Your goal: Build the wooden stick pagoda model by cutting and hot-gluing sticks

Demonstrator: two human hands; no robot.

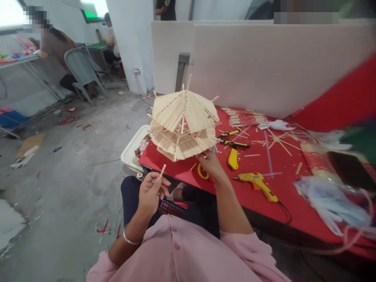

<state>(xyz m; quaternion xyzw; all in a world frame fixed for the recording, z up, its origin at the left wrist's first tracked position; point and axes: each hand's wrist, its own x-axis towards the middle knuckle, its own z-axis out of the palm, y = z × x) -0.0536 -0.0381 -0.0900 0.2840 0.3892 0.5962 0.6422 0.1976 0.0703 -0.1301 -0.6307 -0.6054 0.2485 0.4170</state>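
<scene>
- Stick (162, 170) sits pinched upright between thumb and fingertips of the left hand (151, 192), held over the lap, apart from the model.
- Right hand (210, 163) closes on the lower edge of the stick house (183, 121), which stands at the corner of the red table (282, 188).
- Steady bracing of the house matters: its eaves look fragile, so a light grip at the base seems wise.
- Glue gun (258, 184) lies near the right forearm, with pliers (233, 144) beyond.
</scene>
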